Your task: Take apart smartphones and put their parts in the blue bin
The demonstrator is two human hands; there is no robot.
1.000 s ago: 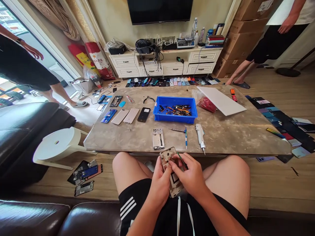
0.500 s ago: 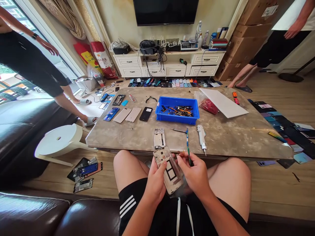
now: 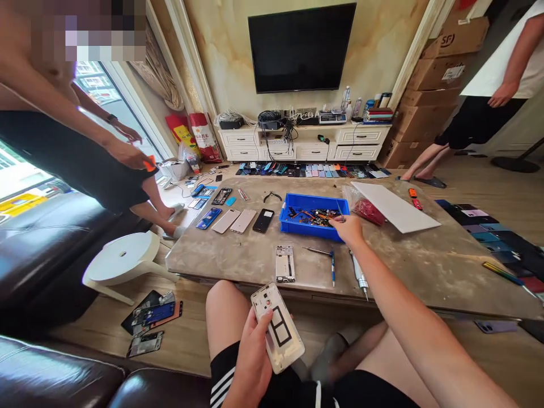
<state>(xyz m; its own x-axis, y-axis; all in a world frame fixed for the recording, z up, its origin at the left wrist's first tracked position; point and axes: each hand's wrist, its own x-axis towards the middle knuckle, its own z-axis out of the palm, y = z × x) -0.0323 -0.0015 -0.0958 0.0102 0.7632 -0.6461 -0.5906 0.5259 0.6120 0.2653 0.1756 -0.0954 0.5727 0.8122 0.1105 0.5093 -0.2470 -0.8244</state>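
Well, my left hand (image 3: 254, 354) grips one phone frame (image 3: 285, 340); my right hand (image 3: 348, 229), grip unclear, reaches the single blue bin (image 3: 297, 228).

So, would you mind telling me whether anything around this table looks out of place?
Yes: a loose heap of phone parts lies on the floor beside the white stool. It looks odd because it sits jumbled and overlapping, unlike the tidy rows of phone backs near the cabinet.

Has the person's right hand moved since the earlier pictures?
Yes, forward: the right hand, earlier in front of the table, now reaches the blue parts bin.
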